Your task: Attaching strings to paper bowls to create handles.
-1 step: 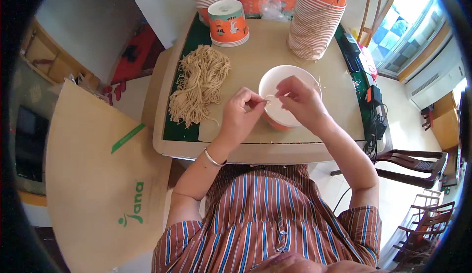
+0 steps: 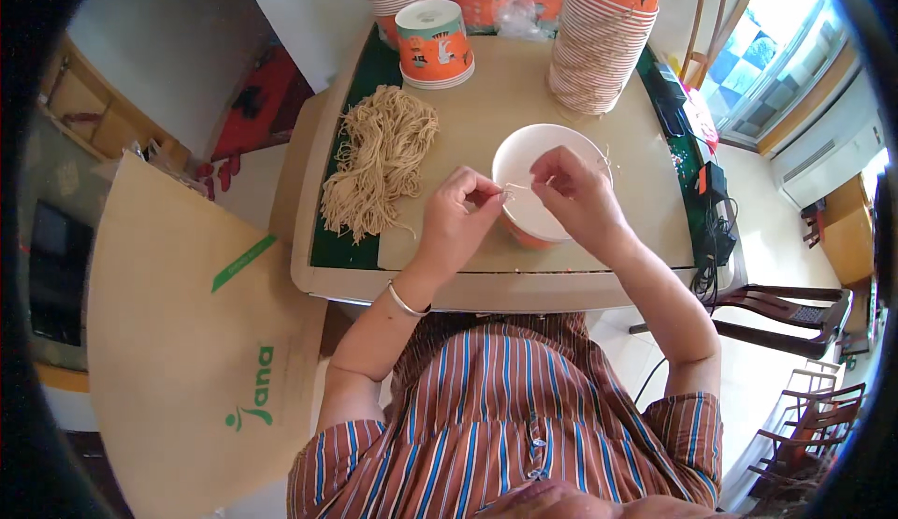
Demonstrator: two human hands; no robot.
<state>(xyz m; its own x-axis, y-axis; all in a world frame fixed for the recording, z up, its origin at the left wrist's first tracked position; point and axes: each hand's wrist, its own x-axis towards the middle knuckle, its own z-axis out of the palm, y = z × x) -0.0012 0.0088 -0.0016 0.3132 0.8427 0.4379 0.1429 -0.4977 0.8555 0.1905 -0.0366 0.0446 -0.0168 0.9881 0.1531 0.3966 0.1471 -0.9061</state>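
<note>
Left hand [image 2: 460,218], grip clamped on string [image 2: 517,186] at bucket [image 2: 511,152] rim; right hand [image 2: 582,199] over bucket, can't tell if grip's closed. Yarn bundle [image 2: 383,159] on tabletop [image 2: 645,210], left side.

A plain white wall [image 2: 299,5] rises just beyond the far left corner of the table [image 2: 468,287]. Off the left edge lies a red mat [image 2: 245,134], and farther out stands a wooden shelf [image 2: 101,112]. Past the far right corner, bright light glares through a window [image 2: 781,47]. Pale floor [image 2: 772,238] shows off the right edge. By the near right corner stands a dark chair [image 2: 784,312], with more chairs [image 2: 816,414] beyond.
</note>
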